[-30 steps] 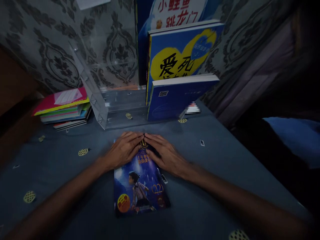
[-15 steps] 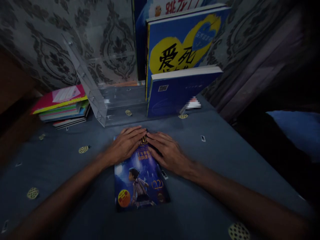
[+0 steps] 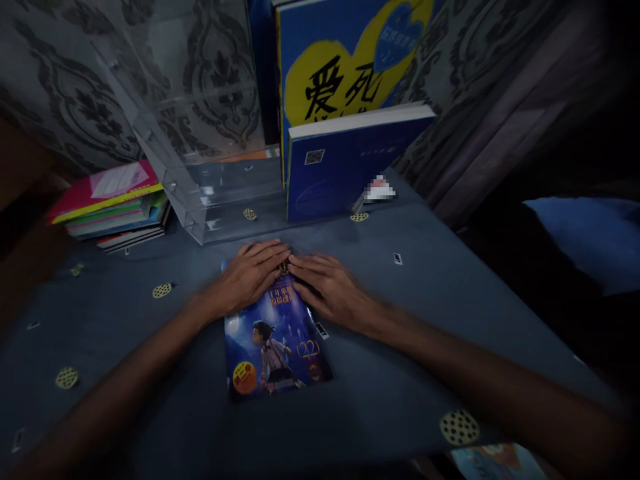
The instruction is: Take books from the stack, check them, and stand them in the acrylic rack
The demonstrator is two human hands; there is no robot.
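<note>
Picture book (image 3: 275, 340) is being pressed flat on the blue tabletop (image 3: 425, 293), near centre, by left hand (image 3: 247, 277) and right hand (image 3: 333, 293); each grip is being kept wide, holding nothing. Clear acrylic rack (image 3: 210, 200) is being seen just beyond.

Book (image 3: 277, 347): thin paperback, dark blue glossy cover with a cartoon figure, gold "22" and a round orange-yellow badge at the lower left corner. Closed, lying flat, cover up, on the blue-grey cloth, near edge toward the camera, slightly skewed. Top third is covered by both palms; the far edge sits near the clear acrylic rack, not touching it.
</note>
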